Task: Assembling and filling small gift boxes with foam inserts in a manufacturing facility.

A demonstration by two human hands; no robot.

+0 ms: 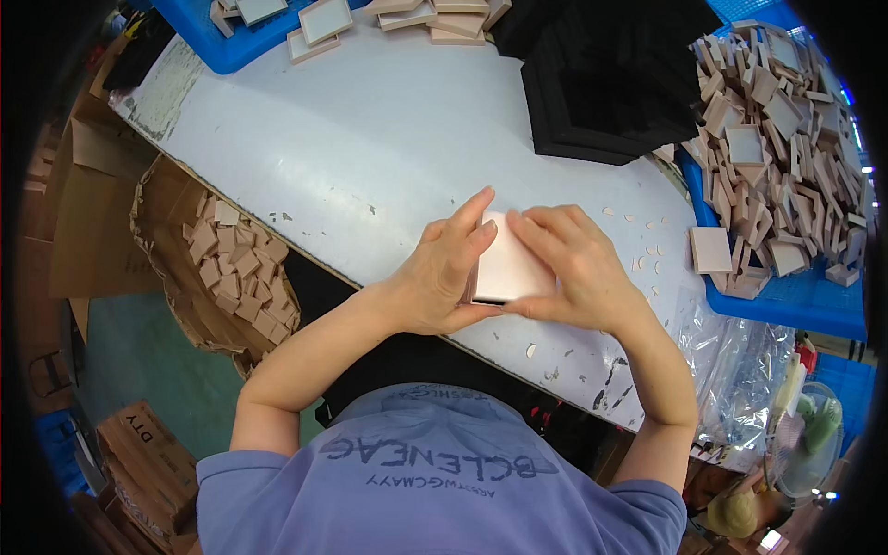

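A small pale pink box is between my two hands over the white table, with a thin black strip showing along its near edge. My left hand grips its left side, thumb against the side and forefinger pointing up past the far corner. My right hand closes round the right side, fingertips on the far edge and thumb at the near edge. Inside the box I see nothing; its top face is turned up. Small pale half-moon paper scraps lie on the table to the right of my right hand.
Black foam blocks are stacked at the table's far side. On the right a blue crate is heaped with pink box parts. Another blue crate stands far left. Below the left table edge, a cardboard carton holds small pink boxes.
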